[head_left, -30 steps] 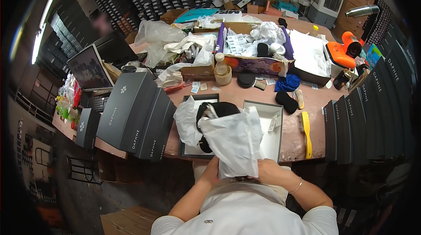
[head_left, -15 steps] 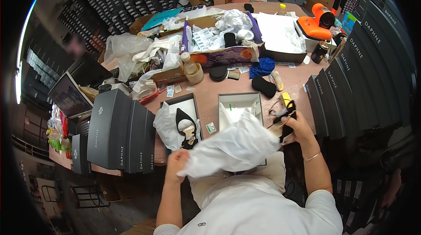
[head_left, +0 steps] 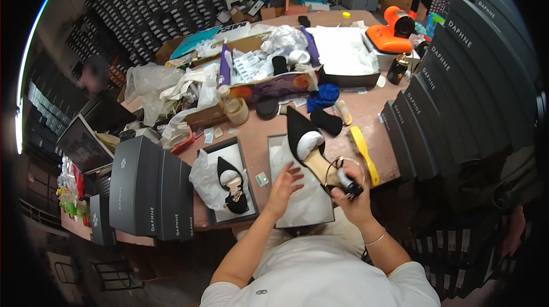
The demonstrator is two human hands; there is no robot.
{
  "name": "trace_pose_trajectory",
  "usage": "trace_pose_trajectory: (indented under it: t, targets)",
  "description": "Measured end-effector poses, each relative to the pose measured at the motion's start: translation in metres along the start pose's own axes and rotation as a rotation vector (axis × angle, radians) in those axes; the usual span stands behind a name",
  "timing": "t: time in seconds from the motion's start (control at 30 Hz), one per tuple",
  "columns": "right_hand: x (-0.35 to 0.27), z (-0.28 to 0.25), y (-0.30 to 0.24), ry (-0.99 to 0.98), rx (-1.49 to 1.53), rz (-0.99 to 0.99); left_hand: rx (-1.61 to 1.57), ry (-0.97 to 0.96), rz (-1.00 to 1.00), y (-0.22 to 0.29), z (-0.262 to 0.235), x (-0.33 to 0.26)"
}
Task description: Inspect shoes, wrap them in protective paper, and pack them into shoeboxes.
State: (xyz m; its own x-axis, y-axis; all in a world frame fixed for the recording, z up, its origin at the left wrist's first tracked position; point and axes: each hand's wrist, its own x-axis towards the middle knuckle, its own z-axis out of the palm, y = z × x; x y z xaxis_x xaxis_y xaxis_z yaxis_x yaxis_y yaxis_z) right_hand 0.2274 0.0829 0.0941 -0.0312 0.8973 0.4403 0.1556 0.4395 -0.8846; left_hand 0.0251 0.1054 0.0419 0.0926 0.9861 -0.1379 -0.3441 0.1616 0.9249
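Observation:
My right hand [head_left: 355, 199] grips a black pointed shoe [head_left: 296, 128] by its heel and strap end. The shoe's toe points away from me, with a white paper wad [head_left: 310, 143] stuffed inside; a thin strap loops up near my fingers. To the left of the shoe, my left hand [head_left: 282, 188] is held with fingers apart and nothing in it. Below both lies an open box [head_left: 330, 215] lined with white tissue paper [head_left: 303, 204]. Beside it on the left, another open box [head_left: 244, 158] contains the matching black shoe [head_left: 226, 165] on crumpled tissue.
A yellow-handled brush [head_left: 366, 158] lies right of the held shoe. Dark shoeboxes [head_left: 452, 95] tower at the right; more boxes [head_left: 137, 187] stand left. Farther back are a carton of wrappings [head_left: 269, 86], a glass jar [head_left: 235, 111], a blue cloth [head_left: 323, 97] and an orange device [head_left: 390, 38].
My left hand has let go of the tissue paper, which now lies in the right box. My right hand has brought the shoe leftward over that box. The whole view has shifted slightly.

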Motion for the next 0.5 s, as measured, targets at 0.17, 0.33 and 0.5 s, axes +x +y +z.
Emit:
trace_pose_trajectory:
  t: [0.17,0.33,0.5]
  targets:
    - [0.025,0.009,-0.014,-0.766,0.118,-0.075,-0.686,0.047,-0.321,0.026,-0.018,-0.030]
    - [0.052,0.074,-0.004,-0.587,-0.433,-0.506,-0.650,0.306,-0.393,0.046,0.015,-0.066]
    - [0.046,0.075,0.005,-0.450,-0.208,-0.130,-0.729,0.268,-0.383,0.022,-0.035,-0.076]
